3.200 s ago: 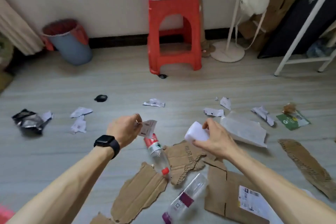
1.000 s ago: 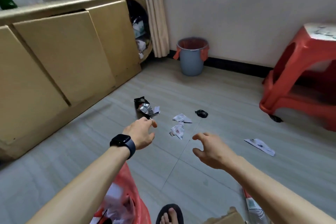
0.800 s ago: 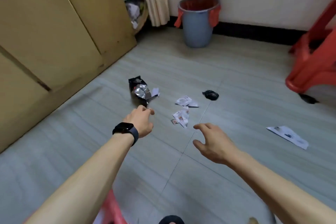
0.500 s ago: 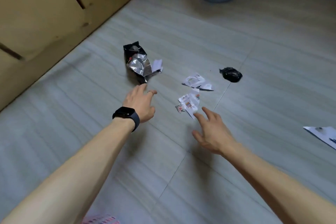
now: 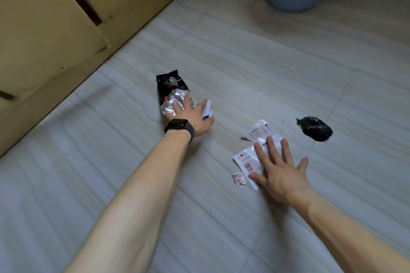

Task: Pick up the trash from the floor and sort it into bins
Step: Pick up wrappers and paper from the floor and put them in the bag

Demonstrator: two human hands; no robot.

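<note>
Left grip (image 5: pixel 191 115) lies spread wide on the foil wrapper (image 5: pixel 170 93); right grip (image 5: pixel 280 172), fingers splayed, presses the printed paper scrap (image 5: pixel 246 163) beneath it, floor (image 5: pixel 244 57) under both.

Floor (image 5: pixel 244 55): pale grey tiles with faint streaks, thin grout lines crossing diagonally. Tan wooden cabinet (image 5: pixel 55 17) fills upper left, dark gap between its doors, base touching floor. Dark shadowed strip along top edge, upper right. Light soft and even, slightly dim; faint shadows on tiles.
</note>
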